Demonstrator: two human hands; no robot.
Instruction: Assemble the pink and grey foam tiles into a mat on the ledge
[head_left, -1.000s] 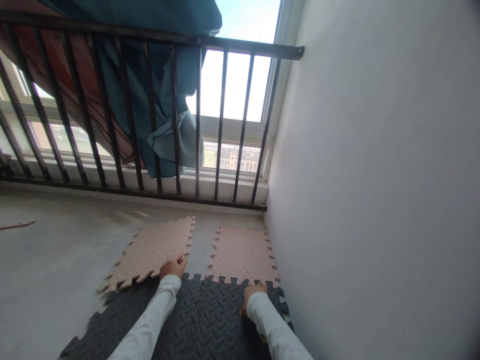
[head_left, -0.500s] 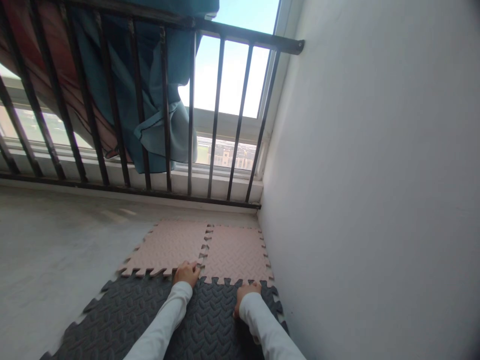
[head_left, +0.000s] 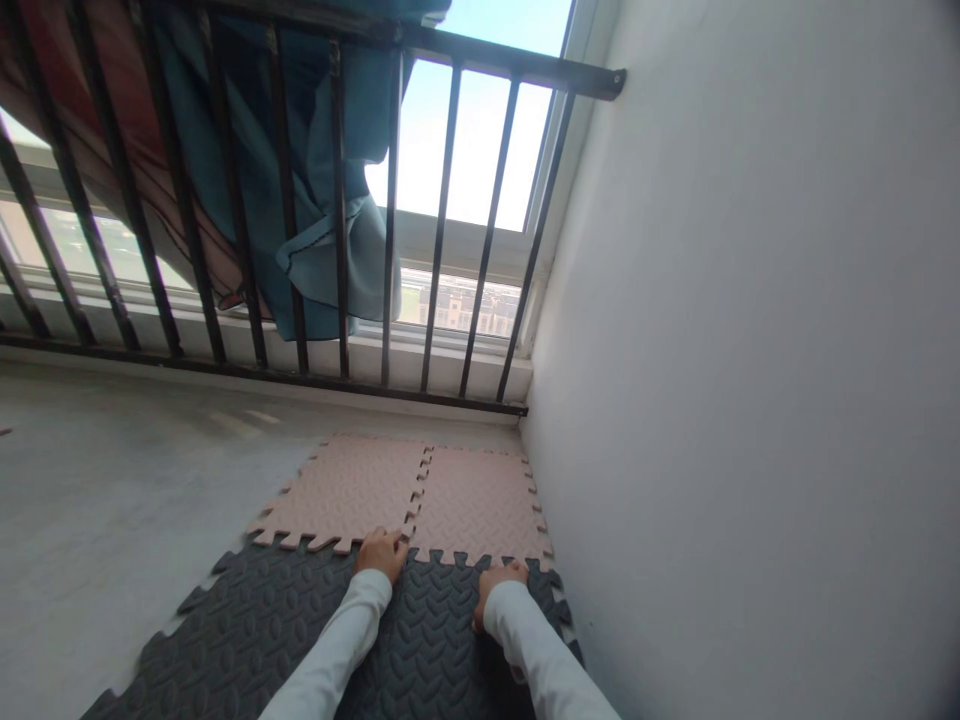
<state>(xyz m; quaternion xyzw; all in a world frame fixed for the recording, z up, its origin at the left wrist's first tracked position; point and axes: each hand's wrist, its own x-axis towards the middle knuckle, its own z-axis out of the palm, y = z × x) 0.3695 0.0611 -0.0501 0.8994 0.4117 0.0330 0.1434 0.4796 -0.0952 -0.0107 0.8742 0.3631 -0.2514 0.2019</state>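
Observation:
My left hand [head_left: 382,554] rests with curled fingers at the near right corner of the left pink foam tile [head_left: 360,490], where it meets the black foam mat [head_left: 255,630]. To its right, my right hand [head_left: 498,580] is closed and pressed low at the near edge of the right pink foam tile [head_left: 476,500]; its fingertips are hidden. Both pink tiles have toothed edges and lie side by side beyond the black mat, with small dark gaps along their shared seam. The near teeth of the pink tiles meet the black mat's edge.
A white wall [head_left: 735,360] runs close along the right of the tiles. Ahead stands a dark metal railing [head_left: 360,384] before a window, with blue cloth [head_left: 315,250] and reddish cloth [head_left: 127,150] behind its bars. Bare concrete floor [head_left: 97,500] lies to the left.
The left pink tile has shifted slightly right, and the gap between the two pink tiles has narrowed. Both hands stay at nearly the same places. The view has turned a little.

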